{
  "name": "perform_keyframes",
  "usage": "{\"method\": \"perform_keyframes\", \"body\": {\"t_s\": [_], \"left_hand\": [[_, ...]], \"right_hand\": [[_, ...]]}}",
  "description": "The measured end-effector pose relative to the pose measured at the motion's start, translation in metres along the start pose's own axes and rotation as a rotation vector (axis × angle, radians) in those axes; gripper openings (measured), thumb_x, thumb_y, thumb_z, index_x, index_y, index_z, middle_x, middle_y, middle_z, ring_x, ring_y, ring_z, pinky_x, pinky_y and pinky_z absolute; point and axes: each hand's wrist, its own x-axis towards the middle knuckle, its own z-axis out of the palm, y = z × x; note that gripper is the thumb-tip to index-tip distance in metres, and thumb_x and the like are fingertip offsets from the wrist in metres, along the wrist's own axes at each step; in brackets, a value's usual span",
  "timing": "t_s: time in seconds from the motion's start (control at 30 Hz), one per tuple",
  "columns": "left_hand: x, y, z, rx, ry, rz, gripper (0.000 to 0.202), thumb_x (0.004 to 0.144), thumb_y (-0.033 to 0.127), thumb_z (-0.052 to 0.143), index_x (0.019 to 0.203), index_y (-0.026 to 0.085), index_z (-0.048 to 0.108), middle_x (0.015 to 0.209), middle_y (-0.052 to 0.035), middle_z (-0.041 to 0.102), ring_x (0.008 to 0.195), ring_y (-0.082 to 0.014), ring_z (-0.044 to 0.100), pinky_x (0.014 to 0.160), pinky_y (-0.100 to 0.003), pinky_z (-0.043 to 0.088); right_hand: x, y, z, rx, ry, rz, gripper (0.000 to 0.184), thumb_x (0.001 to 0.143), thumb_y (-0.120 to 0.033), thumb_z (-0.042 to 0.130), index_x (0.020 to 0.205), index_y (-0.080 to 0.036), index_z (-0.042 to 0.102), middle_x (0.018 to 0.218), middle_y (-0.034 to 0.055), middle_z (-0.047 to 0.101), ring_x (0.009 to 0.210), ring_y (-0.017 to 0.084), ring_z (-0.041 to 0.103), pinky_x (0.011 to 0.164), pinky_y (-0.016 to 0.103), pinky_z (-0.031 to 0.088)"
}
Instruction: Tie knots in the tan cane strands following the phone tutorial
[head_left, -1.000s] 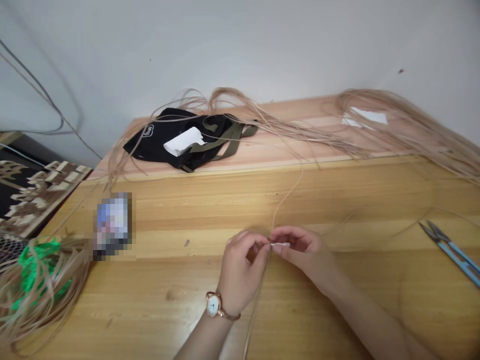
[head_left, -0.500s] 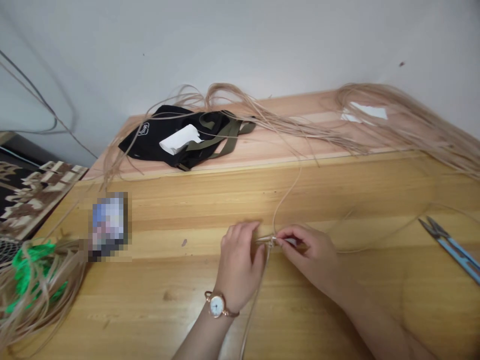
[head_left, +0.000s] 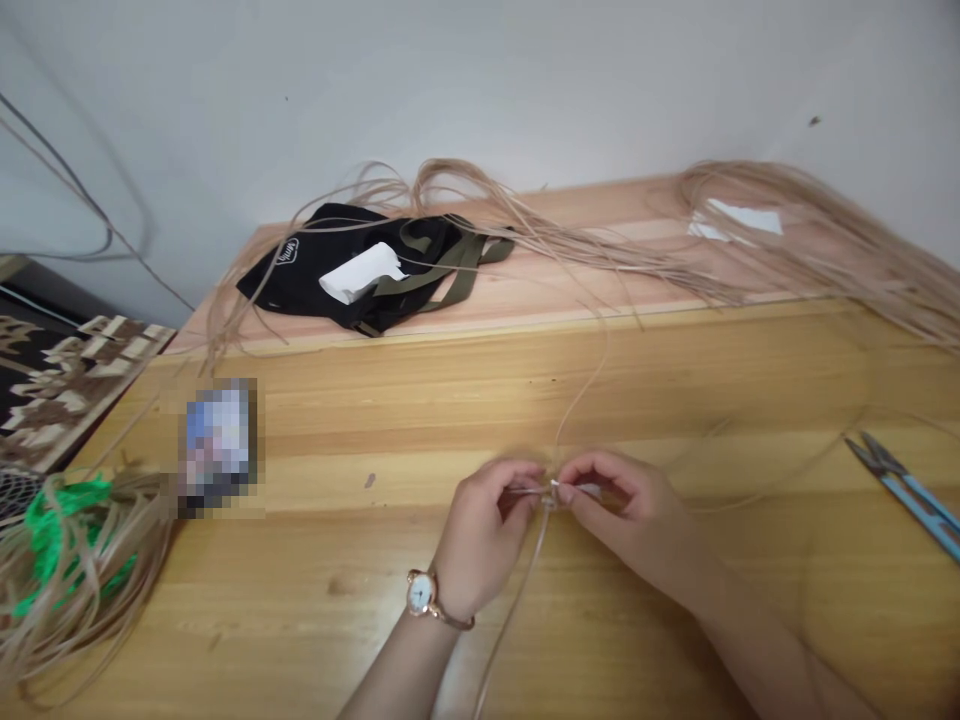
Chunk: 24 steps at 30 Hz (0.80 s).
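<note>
Thin tan rattan strands meet in a small knot-like crossing above the wooden table, between my fingertips. My left hand, with a watch on its wrist, pinches the strands just left of the crossing. From the right, my right hand holds the crossing between thumb and forefinger. One loose strand runs down toward me, and another strand curves away to the back. Fingers partly hide how the strands cross.
Blue-handled snips lie at right, blades slightly apart. A black bag with white paper lies at the back. Rattan bundles are at the back right, and another coil with green ties sits at left.
My left fingers have closed from a looser hold into a pinch beside the crossing. Both hands remain close together, and the view has shifted slightly.
</note>
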Motion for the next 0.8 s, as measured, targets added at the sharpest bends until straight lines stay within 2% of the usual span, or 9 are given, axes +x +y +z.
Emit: {"method": "perform_keyframes", "body": {"t_s": [0.13, 0.27, 0.4, 0.5, 0.63, 0.8], "left_hand": [[-0.001, 0.001, -0.007, -0.113, -0.010, -0.058, 0.025, 0.072, 0.005, 0.050, 0.094, 0.016, 0.056, 0.092, -0.0051, 0.062, 0.085, -0.0140, 0.058, 0.078, -0.026, 0.046], [-0.001, 0.005, -0.012, -0.141, 0.005, -0.072, 0.024, 0.074, 0.005, 0.049, 0.094, 0.016, 0.056, 0.089, -0.0042, 0.063, 0.084, -0.0128, 0.059, 0.078, -0.024, 0.046], [0.000, 0.009, -0.013, -0.210, 0.014, -0.089, 0.022, 0.073, 0.005, 0.051, 0.092, 0.015, 0.057, 0.086, -0.0037, 0.064, 0.081, -0.0116, 0.059, 0.076, -0.022, 0.046], [0.000, 0.011, -0.013, -0.287, -0.020, -0.109, 0.021, 0.073, 0.006, 0.052, 0.092, 0.014, 0.057, 0.083, -0.0039, 0.064, 0.081, -0.0115, 0.059, 0.076, -0.022, 0.047], [0.000, 0.011, -0.012, -0.401, -0.054, -0.135, 0.022, 0.071, 0.006, 0.056, 0.092, 0.013, 0.056, 0.084, -0.0047, 0.064, 0.080, -0.0117, 0.059, 0.075, -0.022, 0.047], [0.001, 0.010, -0.009, -0.434, -0.017, -0.150, 0.022, 0.067, 0.007, 0.060, 0.088, 0.012, 0.057, 0.078, -0.0037, 0.063, 0.076, -0.0112, 0.060, 0.073, -0.022, 0.048]], "right_hand": [[-0.005, -0.003, -0.004, 0.007, 0.032, 0.014, 0.008, 0.075, -0.023, 0.051, 0.074, -0.019, 0.056, 0.070, 0.0013, 0.060, 0.064, 0.013, 0.056, 0.054, 0.020, 0.044], [-0.008, -0.008, -0.001, -0.037, -0.034, 0.052, 0.007, 0.075, -0.022, 0.050, 0.072, -0.019, 0.055, 0.063, -0.0010, 0.058, 0.054, 0.011, 0.052, 0.046, 0.019, 0.040], [-0.009, -0.011, 0.005, -0.127, -0.025, -0.011, 0.007, 0.073, -0.018, 0.048, 0.070, -0.020, 0.054, 0.064, -0.0017, 0.058, 0.058, 0.011, 0.053, 0.052, 0.020, 0.040], [-0.008, -0.011, 0.008, -0.163, -0.013, -0.052, 0.007, 0.072, -0.015, 0.048, 0.069, -0.019, 0.053, 0.064, -0.0018, 0.058, 0.059, 0.011, 0.053, 0.054, 0.021, 0.040], [-0.008, -0.010, 0.007, -0.148, -0.018, -0.083, 0.007, 0.070, -0.013, 0.049, 0.067, -0.019, 0.051, 0.063, -0.0019, 0.057, 0.058, 0.011, 0.052, 0.054, 0.021, 0.039], [-0.008, -0.008, 0.008, -0.104, -0.010, -0.093, 0.008, 0.068, -0.012, 0.049, 0.064, -0.018, 0.049, 0.065, -0.0011, 0.057, 0.061, 0.012, 0.053, 0.055, 0.022, 0.040]]}}
